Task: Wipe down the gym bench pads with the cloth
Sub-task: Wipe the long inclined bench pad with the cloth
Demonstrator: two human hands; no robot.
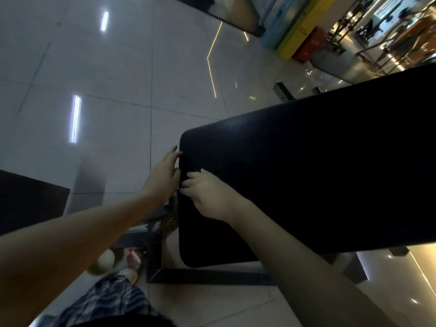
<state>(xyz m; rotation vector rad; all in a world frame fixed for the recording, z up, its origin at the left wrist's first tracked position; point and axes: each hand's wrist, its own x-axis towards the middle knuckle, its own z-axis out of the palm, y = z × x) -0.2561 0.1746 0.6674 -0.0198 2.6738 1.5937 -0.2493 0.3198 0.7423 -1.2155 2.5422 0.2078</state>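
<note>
The black bench pad (pixel 318 175) fills the right half of the head view, its rounded end pointing left. My right hand (pixel 210 197) lies on top of that end, fingers curled at the edge and pinching what looks like a dark cloth (pixel 184 177), which barely stands out from the pad. My left hand (pixel 164 175) reaches in from the left, its fingers fairly straight and pressed against the pad's end face beside the right hand.
The bench's dark metal frame (pixel 207 276) runs along the tiled floor (pixel 106 79) under the pad. A second dark pad (pixel 28 199) sits at the left edge. Low down are a pale round object (pixel 106 259) and my plaid trouser leg (pixel 111 300). Coloured mats (pixel 299 27) stand far right.
</note>
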